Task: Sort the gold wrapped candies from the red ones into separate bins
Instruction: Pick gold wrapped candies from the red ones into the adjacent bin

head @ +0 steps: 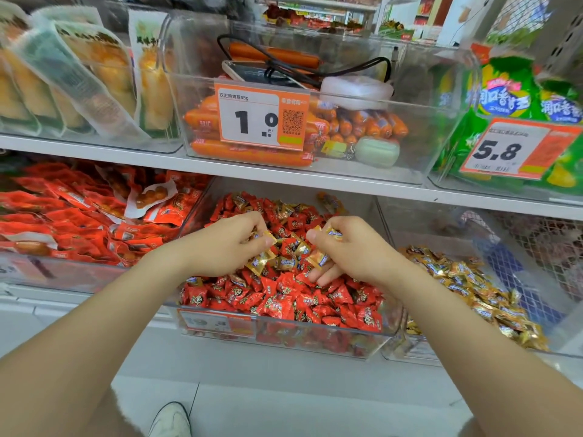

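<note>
both hands clutching gold candies over the mixed red-candy bin, gold-filled bin alongside

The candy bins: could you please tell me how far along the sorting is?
Partly done. The right bin already holds a pile of gold candies. In hand: the left hand and right hand each pinch gold pieces over the middle bin. Left: several gold candies are scattered among the red candies, mostly toward the back.
</note>
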Demonstrator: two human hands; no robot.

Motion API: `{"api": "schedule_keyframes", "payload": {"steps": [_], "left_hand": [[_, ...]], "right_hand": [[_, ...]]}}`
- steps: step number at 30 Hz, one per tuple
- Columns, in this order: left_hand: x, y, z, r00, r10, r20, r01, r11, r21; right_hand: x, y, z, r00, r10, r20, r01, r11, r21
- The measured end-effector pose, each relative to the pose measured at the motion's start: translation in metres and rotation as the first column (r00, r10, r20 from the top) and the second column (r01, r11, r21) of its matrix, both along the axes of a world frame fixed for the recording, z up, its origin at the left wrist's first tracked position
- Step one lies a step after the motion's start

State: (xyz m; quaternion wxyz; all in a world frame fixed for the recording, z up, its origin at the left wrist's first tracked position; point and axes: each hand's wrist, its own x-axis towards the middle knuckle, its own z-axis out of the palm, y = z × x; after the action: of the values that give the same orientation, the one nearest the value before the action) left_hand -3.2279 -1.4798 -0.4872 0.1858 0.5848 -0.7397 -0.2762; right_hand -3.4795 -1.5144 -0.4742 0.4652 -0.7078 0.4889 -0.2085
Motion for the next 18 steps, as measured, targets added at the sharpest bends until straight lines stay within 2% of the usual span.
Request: {"api": "schedule_keyframes", "payload": {"steps": [6, 9, 13, 15, 18], "left_hand": [[-0.004, 0.001, 0.009, 0.997, 0.067, -0.024, -0.067, 0.997, -0.029], [-0.008, -0.001, 0.011, 0.992, 0.124, 0.031, -0.123, 0.991, -0.045], [-0.012, -0.006, 0.005, 0.975, 0.197, 0.105, -0.186, 0.977, -0.104], [-0.014, -0.010, 0.004, 0.973, 0.205, 0.106, -0.192, 0.974, -0.118], [-0.019, -0.021, -0.001, 0.983, 0.180, 0.040, -0.176, 0.981, -0.079]], "right_hand": [[0.015, -0.005, -0.011, 0.983, -0.150, 0.103, 0.151, 0.989, -0.002], [0.020, -0.007, -0.007, 0.972, -0.219, 0.085, 0.221, 0.975, -0.011], [0.022, -0.016, -0.013, 0.974, -0.222, -0.044, 0.210, 0.960, -0.182], [0.021, -0.024, -0.019, 0.977, -0.180, -0.118, 0.148, 0.959, -0.241], [0.021, -0.032, -0.022, 0.938, -0.107, -0.331, -0.008, 0.944, -0.329]]}}
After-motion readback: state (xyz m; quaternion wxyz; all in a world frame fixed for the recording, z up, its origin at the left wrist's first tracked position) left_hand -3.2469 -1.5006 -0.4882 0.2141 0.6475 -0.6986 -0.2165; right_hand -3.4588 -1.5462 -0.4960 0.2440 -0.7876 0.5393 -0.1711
